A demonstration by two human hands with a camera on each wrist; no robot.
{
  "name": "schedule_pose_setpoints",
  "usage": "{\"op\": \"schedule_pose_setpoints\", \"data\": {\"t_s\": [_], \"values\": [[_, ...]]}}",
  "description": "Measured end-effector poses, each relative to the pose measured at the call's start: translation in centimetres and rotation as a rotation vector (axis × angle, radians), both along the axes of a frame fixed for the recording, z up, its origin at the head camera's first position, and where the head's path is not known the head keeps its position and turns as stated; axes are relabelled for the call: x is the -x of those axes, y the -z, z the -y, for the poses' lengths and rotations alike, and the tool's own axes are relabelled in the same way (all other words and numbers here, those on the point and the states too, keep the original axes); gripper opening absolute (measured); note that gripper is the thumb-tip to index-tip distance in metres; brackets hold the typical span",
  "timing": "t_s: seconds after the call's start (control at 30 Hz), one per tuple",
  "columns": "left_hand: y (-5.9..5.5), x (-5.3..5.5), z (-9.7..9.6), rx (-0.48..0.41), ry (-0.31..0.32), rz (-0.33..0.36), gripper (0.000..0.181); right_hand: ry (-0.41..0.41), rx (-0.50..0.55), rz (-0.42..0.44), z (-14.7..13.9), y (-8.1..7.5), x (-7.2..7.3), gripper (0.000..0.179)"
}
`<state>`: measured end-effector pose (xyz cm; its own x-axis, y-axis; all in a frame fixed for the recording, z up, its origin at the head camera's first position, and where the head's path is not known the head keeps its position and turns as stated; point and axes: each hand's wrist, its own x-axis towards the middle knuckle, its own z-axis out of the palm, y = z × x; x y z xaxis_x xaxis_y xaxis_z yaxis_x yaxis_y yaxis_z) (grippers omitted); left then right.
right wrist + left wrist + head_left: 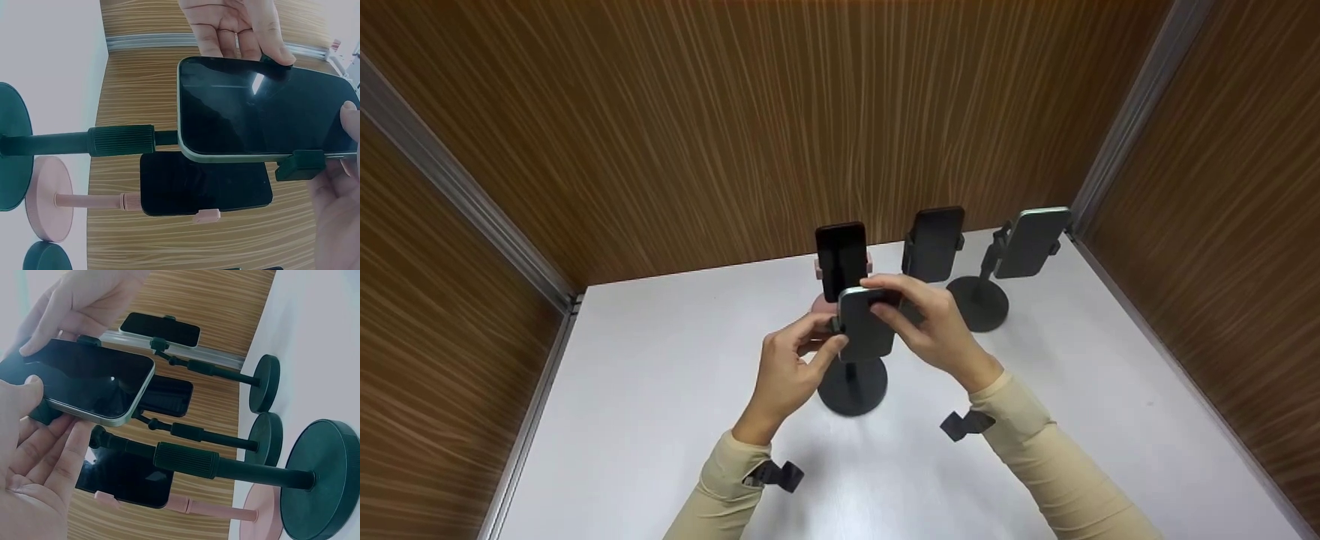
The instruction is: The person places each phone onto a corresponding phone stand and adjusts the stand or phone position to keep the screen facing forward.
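Observation:
A smartphone (864, 330) with a pale metal edge sits in the clamp (301, 165) of a dark desk phone stand (851, 394), screen towards the head camera. One jaw shows on each long side of the phone. My left hand (791, 367) pinches the clamp at the phone's left edge, thumb in front and fingers behind. At the top right corner my right hand (930, 322) grips the phone, with the thumb on the screen side. The right fingers behind the phone are partly hidden in the head view.
Just behind stands a pink holder (261, 514) carrying a black phone (841, 255). To the right are two more dark stands, one with a dark phone (936, 244), one with a pale-edged phone (1035, 241). Wood-patterned panels (735, 135) enclose the white table (660, 360).

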<state>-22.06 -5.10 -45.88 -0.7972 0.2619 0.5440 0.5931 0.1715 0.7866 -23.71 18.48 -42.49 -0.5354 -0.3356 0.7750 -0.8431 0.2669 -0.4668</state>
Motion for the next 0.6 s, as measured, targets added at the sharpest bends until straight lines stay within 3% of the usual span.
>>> {"op": "schedule_pose_setpoints", "data": {"t_s": [0.27, 0.6], "values": [[0.1, 0.2, 0.3, 0.005, 0.014, -0.001, 0.025, -0.031, 0.025, 0.044, -0.2, 0.0, -0.1, 0.045], [-0.1, -0.1, 0.6, 0.020, 0.020, 0.022, 0.027, 0.011, 0.138, 0.156, -1.8, 1.7, -0.1, 0.036]]}}
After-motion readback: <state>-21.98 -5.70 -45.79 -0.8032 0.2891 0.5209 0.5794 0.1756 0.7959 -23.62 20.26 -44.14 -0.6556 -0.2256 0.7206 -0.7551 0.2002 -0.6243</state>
